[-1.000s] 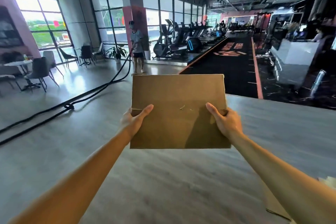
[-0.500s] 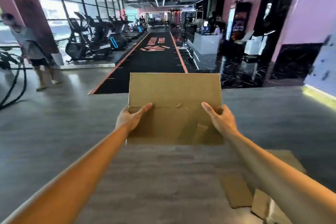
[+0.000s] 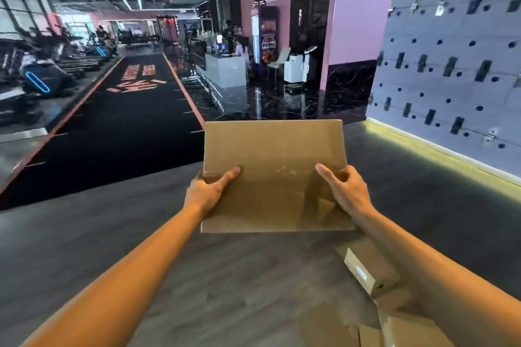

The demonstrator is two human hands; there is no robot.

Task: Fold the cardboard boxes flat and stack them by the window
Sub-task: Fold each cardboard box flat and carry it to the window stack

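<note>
The left hand and right hand grip the flat brown cardboard box by its side edges; fingers behind it are hidden.

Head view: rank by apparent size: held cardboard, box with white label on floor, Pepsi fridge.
1. held cardboard
2. box with white label
3. Pepsi fridge
Apparent size only: the fridge is far away and surely bigger in reality.
</note>
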